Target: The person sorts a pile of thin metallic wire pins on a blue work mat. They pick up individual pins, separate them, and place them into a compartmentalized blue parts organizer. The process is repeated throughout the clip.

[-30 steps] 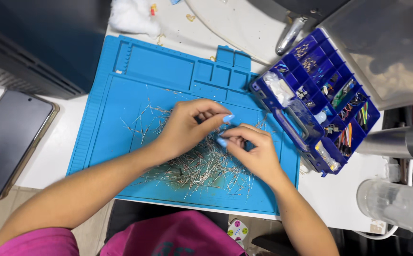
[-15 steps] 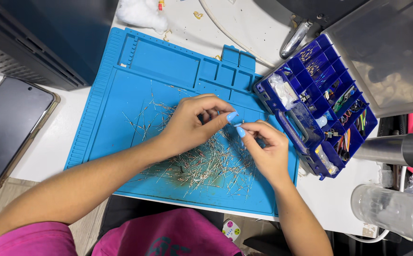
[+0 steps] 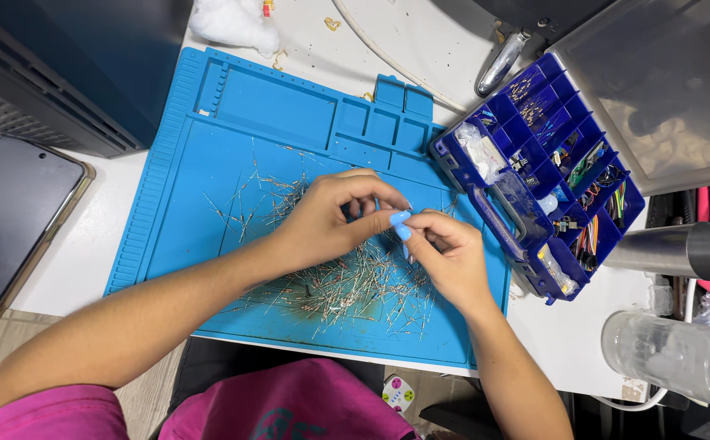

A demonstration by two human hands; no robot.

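White desk, blue mat (image 3: pixel 208 163), left hand (image 3: pixel 330 220), right hand (image 3: pixel 445 257), pinching wire components (image 3: pixel 347 285)

Evenly and brightly lit from overhead. Soft shadows only under both hands (image 3: pixel 335 216). Mild glare on steel cup (image 3: pixel 673 248) at three o'clock. Sharp throughout, slight edge distortion.

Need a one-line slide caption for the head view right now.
Both hands, left hand and right hand, pinch thin wire-leaded parts over a blue work mat.

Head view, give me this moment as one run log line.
left hand: pinching thin wire parts | right hand: fingertips meeting left's | under hands: pile of wire-leaded parts on blue mat | right of mat: open blue parts box
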